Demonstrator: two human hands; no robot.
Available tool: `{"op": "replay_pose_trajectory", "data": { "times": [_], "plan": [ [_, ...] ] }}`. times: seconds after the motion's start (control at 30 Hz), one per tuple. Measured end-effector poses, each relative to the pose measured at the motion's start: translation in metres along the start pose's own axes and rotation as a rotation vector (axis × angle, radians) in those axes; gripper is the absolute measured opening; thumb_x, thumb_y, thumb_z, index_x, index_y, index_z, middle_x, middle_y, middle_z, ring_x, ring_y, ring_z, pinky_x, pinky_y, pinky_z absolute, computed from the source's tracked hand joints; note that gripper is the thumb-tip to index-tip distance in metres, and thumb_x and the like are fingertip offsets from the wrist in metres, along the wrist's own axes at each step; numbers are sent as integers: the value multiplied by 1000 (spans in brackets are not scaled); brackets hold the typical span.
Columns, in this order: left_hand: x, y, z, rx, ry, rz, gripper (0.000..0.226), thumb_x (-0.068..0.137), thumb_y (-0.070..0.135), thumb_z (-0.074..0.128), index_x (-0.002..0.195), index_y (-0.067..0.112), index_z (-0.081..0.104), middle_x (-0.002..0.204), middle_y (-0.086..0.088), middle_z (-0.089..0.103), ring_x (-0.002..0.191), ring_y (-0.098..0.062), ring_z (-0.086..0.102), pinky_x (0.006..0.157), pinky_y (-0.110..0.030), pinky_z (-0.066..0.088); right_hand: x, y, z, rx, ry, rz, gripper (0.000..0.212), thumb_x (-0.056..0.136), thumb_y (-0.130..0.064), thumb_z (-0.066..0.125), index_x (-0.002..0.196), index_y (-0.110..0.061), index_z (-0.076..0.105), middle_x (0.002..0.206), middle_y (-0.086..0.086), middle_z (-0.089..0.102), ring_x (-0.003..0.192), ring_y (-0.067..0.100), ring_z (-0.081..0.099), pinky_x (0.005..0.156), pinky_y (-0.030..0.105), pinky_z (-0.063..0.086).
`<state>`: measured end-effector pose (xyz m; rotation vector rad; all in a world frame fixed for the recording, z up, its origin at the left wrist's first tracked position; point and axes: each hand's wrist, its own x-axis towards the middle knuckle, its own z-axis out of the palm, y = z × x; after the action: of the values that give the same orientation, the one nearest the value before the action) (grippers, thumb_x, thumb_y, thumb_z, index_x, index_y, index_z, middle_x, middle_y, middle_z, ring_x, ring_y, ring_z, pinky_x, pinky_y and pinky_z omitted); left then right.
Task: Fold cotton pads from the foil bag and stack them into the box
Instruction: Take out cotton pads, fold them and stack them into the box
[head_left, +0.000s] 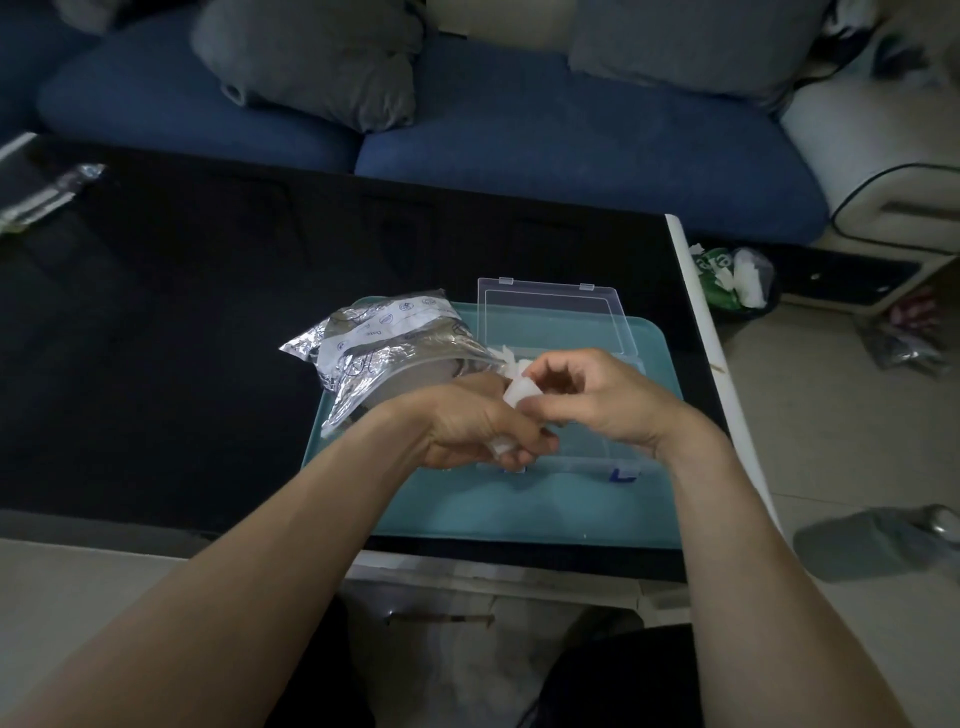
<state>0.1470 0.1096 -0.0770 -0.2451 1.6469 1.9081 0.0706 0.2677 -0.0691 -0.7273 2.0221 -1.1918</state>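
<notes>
White cotton pad (517, 391), small and soft, held between both hands above the clear plastic box (582, 441). Head view: the right hand (597, 397) curls its fingers and thumb round the pad's upper edge, while the left hand (480, 428) pinches the lower part, and a further scrap of white shows between its curled fingers; whether that is the same pad or a second one cannot be told. The two grips meet almost knuckle to knuckle, which suits creasing a limp piece that would otherwise flop open, so the step in hand is judged to be the fold itself. Directly beneath the grip lies the box's open tray, so a folded pad need only be lowered; its transparent hinged lid (553, 312) stands tilted back beyond the hands, clear of them. A few white pads (511, 361) show just beyond the grip, at the near end of the box. Left of the grip, touching the left wrist's far side, lies the crinkled silver foil bag (384, 345), mouth turned toward the hands for short reaches. Box and bag rest on a teal plastic tray (519, 514), which sits on the black table (156, 322).
</notes>
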Motion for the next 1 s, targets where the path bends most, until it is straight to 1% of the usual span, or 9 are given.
{"op": "replay_pose_trajectory", "data": {
  "times": [0.1,0.23,0.3,0.37,0.5,0.57,0.7,0.87,1.0],
  "plan": [
    [4,0,3,45,15,5,24,82,-11,67,105,-6,60,94,-28,59,64,-17,61,59,-21,49,1,7,-4,2,46,-34,18,84,-10,78,100,-12,69,95,4,75,89,16,71,83,30,57],
    [5,1,6,51,91,46,43,87,-1,70,126,3,52,93,-22,71,64,-17,66,59,-22,53,0,14,-29,266,457,-102,23,89,-1,70,101,-21,68,106,5,72,97,19,71,73,31,60],
    [11,-1,6,308,255,164,34,88,8,70,121,12,59,81,-2,71,56,-8,61,57,-21,48,3,27,-39,223,657,-74,25,93,-5,68,103,-28,71,111,3,71,102,20,71,72,35,62],
    [17,-6,4,582,436,308,27,89,14,66,115,18,67,93,9,67,60,-1,56,65,-18,45,12,41,-40,182,743,8,28,96,-7,65,109,-32,71,117,1,70,108,22,68,78,41,63],
    [27,-21,-3,1029,504,375,34,88,13,56,121,9,64,127,-6,57,108,-22,60,97,-29,45,31,52,-29,12,643,102,33,101,-8,54,126,-25,68,128,0,64,114,20,62,95,42,57],
    [28,-26,-4,1151,481,302,37,89,16,52,123,4,60,131,-11,54,117,-30,57,100,-41,46,38,48,-23,-68,564,114,32,101,-7,54,126,-23,65,123,2,66,107,19,64,93,35,55],
    [27,-30,-4,1220,479,220,36,91,22,50,122,5,57,130,-12,55,119,-31,55,98,-44,46,53,48,-10,-71,518,160,19,95,-12,66,109,-21,60,103,8,74,94,25,69,90,41,54],
    [24,-28,-8,1181,472,222,34,91,21,52,119,4,59,125,-15,60,115,-32,57,96,-43,48,63,47,0,-193,544,215,17,90,-17,73,103,-16,63,93,4,73,88,20,66,75,27,48],
    [22,-26,-9,1167,478,201,32,91,23,53,118,7,60,117,-15,64,108,-34,61,91,-42,50,66,45,8,-367,598,221,17,85,-18,78,99,-17,68,93,2,70,92,19,65,76,24,45]
  ]
}}
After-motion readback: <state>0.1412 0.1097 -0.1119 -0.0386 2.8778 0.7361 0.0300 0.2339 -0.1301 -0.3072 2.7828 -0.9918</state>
